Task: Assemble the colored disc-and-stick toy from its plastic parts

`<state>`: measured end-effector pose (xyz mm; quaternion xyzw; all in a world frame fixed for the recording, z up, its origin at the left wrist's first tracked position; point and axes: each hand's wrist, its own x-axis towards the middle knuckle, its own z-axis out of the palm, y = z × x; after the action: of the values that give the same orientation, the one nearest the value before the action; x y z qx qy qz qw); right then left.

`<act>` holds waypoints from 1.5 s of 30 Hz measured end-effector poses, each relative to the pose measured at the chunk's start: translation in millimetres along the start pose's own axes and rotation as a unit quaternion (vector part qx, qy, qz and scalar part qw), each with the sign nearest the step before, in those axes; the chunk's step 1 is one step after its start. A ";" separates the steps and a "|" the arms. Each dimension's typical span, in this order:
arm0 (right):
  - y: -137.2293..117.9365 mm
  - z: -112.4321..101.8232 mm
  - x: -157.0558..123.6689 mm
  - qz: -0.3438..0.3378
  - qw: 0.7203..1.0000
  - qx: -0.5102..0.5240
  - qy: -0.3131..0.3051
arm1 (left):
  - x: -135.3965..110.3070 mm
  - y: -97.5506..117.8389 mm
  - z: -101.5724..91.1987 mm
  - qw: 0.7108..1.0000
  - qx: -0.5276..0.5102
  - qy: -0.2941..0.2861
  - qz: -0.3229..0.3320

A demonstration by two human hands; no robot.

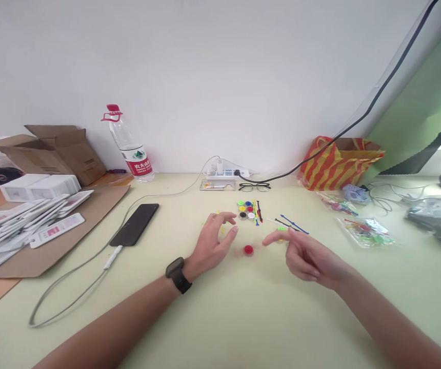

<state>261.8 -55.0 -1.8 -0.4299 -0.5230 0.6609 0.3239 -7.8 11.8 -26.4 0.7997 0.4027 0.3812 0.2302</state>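
On the table, a small red round piece (248,250) lies between my two hands, with a faint reddish blur around it that may be spinning. My left hand (213,241) is open just left of it, thumb and fingers apart, holding nothing I can see. To the right, my right hand (308,256) stretches its index finger toward the red piece without touching it, the other fingers curled. Behind are several small coloured discs (246,209) in rows, with thin coloured sticks (258,211) beside them. Partly hidden by my right hand are a green and yellow piece (281,229) and more thin sticks (293,224).
A phone (135,224) on a cable, a large water bottle (138,154), cardboard box (59,151) and piled white tags (24,225) are at left. Glasses (255,187) and a power strip (226,170) sit behind. A striped bag (336,164) and plastic packets (367,232) are right.
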 end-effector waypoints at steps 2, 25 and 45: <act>-1.5 -4.9 0.9 -0.032 0.997 0.069 0.019 | 2.5 -3.2 -1.5 1.000 0.009 0.020 -0.016; 8.4 -27.7 18.4 -0.110 0.949 -0.087 0.283 | 23.6 -60.7 -19.0 0.996 0.090 -0.010 0.017; 36.9 -57.3 31.1 -0.150 0.813 -0.494 0.267 | 23.6 -35.0 -9.0 0.983 -0.050 0.162 0.068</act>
<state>301.5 -13.1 -49.5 -0.6079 -0.7300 0.1153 0.2902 -22.3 51.6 -34.6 0.7404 0.3597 0.5401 0.1750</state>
